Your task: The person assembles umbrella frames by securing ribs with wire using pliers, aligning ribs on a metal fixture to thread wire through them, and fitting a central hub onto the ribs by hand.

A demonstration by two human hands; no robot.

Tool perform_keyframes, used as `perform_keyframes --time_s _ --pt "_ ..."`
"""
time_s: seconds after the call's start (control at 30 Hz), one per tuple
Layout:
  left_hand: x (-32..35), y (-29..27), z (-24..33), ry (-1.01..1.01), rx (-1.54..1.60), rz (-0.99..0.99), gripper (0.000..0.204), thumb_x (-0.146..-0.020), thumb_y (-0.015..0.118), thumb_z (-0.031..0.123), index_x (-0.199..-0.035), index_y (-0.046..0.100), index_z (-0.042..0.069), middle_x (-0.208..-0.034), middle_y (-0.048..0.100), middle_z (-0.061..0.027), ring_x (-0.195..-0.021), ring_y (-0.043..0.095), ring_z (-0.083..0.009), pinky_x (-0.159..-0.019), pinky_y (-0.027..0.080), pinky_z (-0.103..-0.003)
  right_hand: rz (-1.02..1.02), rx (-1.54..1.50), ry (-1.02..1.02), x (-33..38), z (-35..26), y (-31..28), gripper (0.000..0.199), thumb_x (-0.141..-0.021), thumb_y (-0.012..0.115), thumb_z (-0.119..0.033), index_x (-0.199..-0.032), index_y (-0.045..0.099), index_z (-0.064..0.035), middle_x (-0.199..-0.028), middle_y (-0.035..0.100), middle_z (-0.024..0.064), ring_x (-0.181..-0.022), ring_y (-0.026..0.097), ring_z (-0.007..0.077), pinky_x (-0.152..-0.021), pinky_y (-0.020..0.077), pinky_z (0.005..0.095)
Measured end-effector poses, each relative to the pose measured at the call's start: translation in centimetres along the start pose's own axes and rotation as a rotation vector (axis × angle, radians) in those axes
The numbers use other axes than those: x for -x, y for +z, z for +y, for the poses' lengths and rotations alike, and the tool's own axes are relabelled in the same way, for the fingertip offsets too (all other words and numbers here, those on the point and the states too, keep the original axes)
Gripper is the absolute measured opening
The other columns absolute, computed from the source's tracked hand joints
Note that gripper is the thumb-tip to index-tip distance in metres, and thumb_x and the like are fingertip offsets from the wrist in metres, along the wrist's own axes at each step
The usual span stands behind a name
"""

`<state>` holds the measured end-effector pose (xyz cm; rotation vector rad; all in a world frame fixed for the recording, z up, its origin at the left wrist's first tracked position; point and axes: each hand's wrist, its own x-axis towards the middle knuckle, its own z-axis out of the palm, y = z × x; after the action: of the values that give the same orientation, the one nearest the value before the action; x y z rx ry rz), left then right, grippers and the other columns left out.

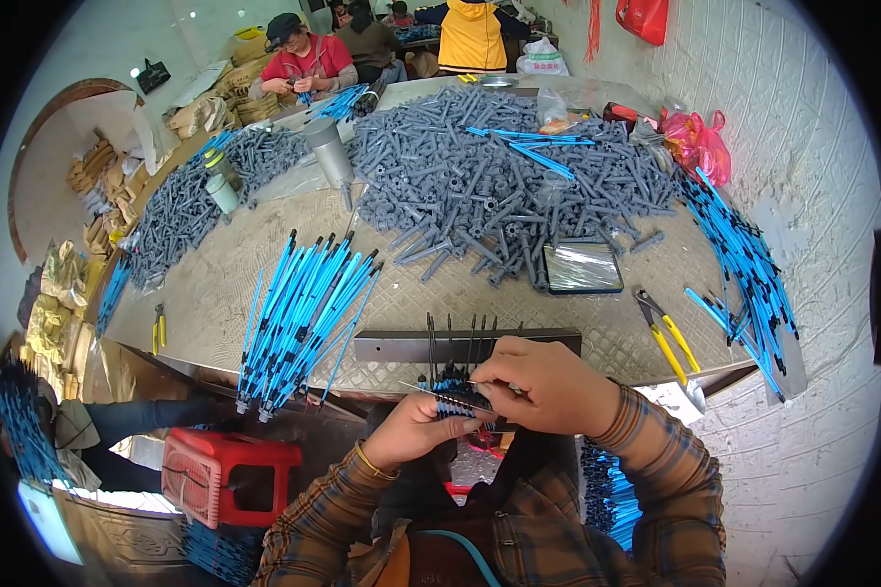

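Plaid sleeves [671,460]: left hand [416,428] clasps dark rod bundle [449,378], long axis toward twelve o'clock; right hand [548,384] pinches at its three o'clock side, pinch contents indistinct.

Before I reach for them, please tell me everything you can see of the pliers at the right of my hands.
The pliers have a short, dark, metal-looking head and two yellow handles, spread apart. They lie on the patterned table near its front edge, head pointing away from you, handles slanting toward the edge and right. Only the table visibly touches them.
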<state>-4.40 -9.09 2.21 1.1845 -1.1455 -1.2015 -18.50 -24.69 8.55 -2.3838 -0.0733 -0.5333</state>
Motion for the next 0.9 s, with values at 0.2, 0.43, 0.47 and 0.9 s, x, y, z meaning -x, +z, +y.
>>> perform_keyframes --time_s 0.2,0.43,0.47,0.9 --pt "-0.2 -0.1 0.0 -0.001 -0.013 0.0 0.019 -0.086 0.056 0.004 -0.105 0.061 0.002 -0.1 0.063 -0.0023 -0.093 0.056 -0.009 -0.081 0.045 -0.024 -0.032 0.027 0.008 -0.3 -0.1 -0.2 0.01 -0.077 0.059 -0.011 -0.086 0.058 -0.0081 -0.076 0.054 0.0079 -0.063 0.056 0.0278 -0.055 0.0457 0.034" --pt "0.2 0.2 0.0 0.004 0.035 0.013 0.018 -0.085 0.059 0.005 -0.102 0.061 0.003 -0.097 0.061 0.0006 -0.088 0.054 -0.007 -0.078 0.044 -0.023 0.001 0.039 -0.035 -0.5 -0.2 0.1 0.01 -0.077 0.06 -0.013 -0.083 0.056 -0.0067 -0.076 0.053 0.0089 -0.063 0.056 0.0272 -0.055 0.0449 0.0347" --pt "0.3 0.3 0.0 -0.018 0.058 0.012 0.018 -0.084 0.06 0.005 -0.101 0.061 0.003 -0.096 0.06 0.002 -0.086 0.053 -0.0062 -0.076 0.043 -0.023 -0.016 0.001 -0.011 -0.3 -0.3 0.1 0.01 -0.077 0.06 -0.014 -0.083 0.055 -0.0065 -0.076 0.053 0.0091 -0.063 0.056 0.0268 -0.055 0.0448 0.0347" --pt "-0.4 0.4 -0.4 0.004 0.076 0.016 0.02 -0.085 0.056 0.003 -0.104 0.06 0.001 -0.1 0.063 -0.0031 -0.095 0.055 -0.0112 -0.084 0.043 -0.026 0.083 0.028 0.014 -0.6 0.5 0.7 0.012 -0.077 0.059 -0.014 -0.085 0.056 -0.0059 -0.074 0.054 0.0098 -0.064 0.055 0.0276 -0.056 0.0444 0.034"
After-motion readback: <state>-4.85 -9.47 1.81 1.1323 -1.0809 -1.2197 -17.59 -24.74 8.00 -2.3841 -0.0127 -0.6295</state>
